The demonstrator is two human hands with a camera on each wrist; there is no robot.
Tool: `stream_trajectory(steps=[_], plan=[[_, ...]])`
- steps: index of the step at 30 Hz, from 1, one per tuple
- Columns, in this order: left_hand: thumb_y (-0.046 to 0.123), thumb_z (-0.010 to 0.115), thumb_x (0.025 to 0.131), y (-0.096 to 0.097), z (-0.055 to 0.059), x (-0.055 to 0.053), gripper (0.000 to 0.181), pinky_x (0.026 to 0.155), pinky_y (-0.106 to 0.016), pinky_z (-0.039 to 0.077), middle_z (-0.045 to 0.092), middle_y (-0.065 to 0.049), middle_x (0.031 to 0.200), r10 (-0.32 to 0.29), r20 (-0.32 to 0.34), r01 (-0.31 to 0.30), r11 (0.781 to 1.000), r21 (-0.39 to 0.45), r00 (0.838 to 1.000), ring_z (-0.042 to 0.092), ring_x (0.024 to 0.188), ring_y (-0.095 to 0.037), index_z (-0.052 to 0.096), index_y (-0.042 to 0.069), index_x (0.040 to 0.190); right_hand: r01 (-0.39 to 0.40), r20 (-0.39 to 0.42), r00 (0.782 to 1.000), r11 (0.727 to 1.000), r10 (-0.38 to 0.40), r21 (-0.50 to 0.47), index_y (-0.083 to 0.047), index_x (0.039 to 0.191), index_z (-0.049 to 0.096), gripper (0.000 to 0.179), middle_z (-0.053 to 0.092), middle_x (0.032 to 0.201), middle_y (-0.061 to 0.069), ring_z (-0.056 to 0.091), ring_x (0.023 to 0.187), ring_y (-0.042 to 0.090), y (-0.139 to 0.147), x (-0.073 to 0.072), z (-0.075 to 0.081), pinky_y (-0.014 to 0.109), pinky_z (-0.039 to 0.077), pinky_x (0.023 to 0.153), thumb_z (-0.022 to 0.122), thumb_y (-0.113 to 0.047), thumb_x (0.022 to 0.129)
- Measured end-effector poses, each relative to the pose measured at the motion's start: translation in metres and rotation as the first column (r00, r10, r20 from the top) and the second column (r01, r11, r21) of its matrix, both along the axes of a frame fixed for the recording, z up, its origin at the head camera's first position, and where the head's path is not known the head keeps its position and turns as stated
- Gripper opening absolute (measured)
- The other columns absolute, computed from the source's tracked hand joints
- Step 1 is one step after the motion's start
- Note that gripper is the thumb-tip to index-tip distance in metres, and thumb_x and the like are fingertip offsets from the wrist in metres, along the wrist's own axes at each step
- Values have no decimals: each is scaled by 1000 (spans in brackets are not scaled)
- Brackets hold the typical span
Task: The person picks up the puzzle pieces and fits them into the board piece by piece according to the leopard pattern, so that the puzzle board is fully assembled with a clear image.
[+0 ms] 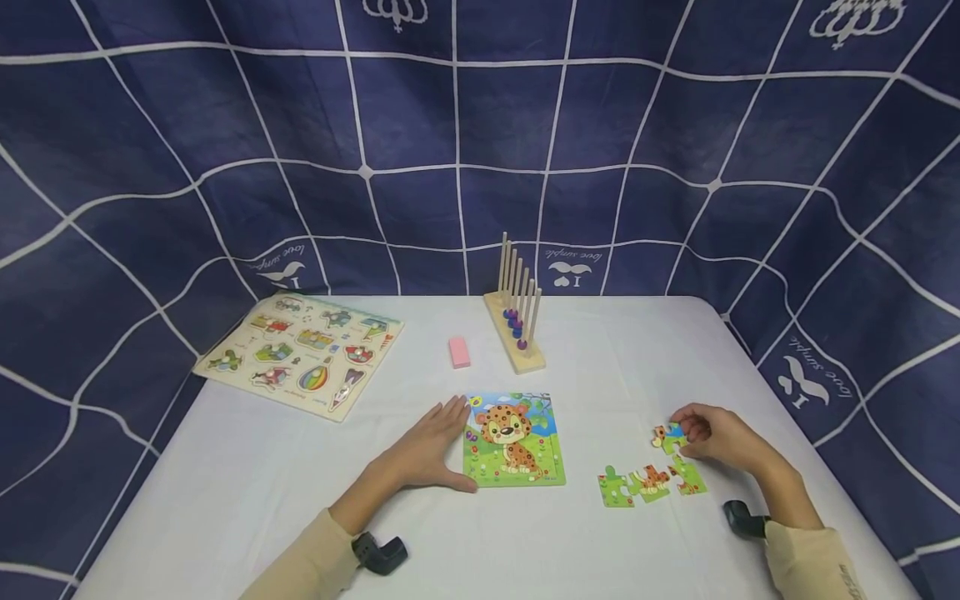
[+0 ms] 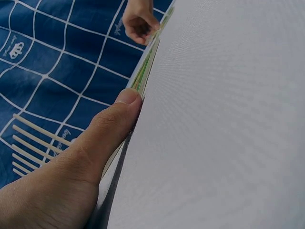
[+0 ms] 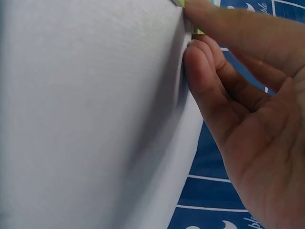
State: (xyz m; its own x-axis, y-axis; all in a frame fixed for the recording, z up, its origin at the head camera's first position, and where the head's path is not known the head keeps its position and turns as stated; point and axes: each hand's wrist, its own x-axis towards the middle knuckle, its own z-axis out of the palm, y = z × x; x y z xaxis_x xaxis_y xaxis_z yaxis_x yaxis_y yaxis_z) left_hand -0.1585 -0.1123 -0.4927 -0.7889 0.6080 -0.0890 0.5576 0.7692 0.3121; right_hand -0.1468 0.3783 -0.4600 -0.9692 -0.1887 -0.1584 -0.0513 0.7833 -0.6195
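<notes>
A square leopard jigsaw board lies in the middle of the white table, with a spotted leopard on grass as its picture. My left hand rests at its left side, fingers extended and thumb by the lower left corner; in the left wrist view the thumb lies along the board's edge. Off to the right, my right hand pinches a puzzle piece between thumb and curled fingers, low over the table. Nearer me lie loose pieces: a green one, a leopard-patterned one and a green corner-like one.
A wooden peg stand with a few dark discs on its rods stands at the back. Left of it lie a pink block and a large vehicle picture board. A dark blue gridded cloth hangs behind the table.
</notes>
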Motion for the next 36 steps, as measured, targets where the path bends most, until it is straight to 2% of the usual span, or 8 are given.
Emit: stream_trajectory(steps=[6,14,19,25,36], plan=[[85,62,64,0,1,-1,129,126,-43,13,12,-12,164,0,10,0,1000,13,1000,11,153,-24,20,3,154,4,35,999,1000,-5,27,1,111,65,47,59,88,5,51,77,11,-3,2,5,19,48,62,84,-7,69],[85,62,65,0,1,0,129,126,-42,12,11,-12,164,1,4,-1,1000,5,1000,10,153,-24,19,3,155,-19,7,1000,998,18,59,3,110,66,48,60,87,4,51,76,10,-2,5,9,19,47,61,86,-11,68],[83,63,65,0,1,1,127,126,-43,14,13,-13,164,-3,4,3,1000,17,1000,11,153,-25,21,2,154,0,-2,1000,997,0,79,0,108,67,49,60,85,2,51,75,9,-1,6,7,19,47,61,87,-19,68],[83,63,66,0,-1,-1,127,125,-44,15,14,-13,164,-5,-17,5,1000,17,1000,13,153,-26,22,2,154,-6,-25,1000,1000,7,31,1,107,67,49,60,84,3,52,72,5,-1,5,5,19,49,61,87,-20,69],[85,60,65,-1,-1,-1,129,126,-41,11,9,-11,164,2,3,-2,1000,3,1000,9,153,-23,17,3,155,3,-13,1000,1000,-3,-9,2,110,66,52,61,85,4,54,73,6,-9,3,7,19,50,62,87,-23,69]])
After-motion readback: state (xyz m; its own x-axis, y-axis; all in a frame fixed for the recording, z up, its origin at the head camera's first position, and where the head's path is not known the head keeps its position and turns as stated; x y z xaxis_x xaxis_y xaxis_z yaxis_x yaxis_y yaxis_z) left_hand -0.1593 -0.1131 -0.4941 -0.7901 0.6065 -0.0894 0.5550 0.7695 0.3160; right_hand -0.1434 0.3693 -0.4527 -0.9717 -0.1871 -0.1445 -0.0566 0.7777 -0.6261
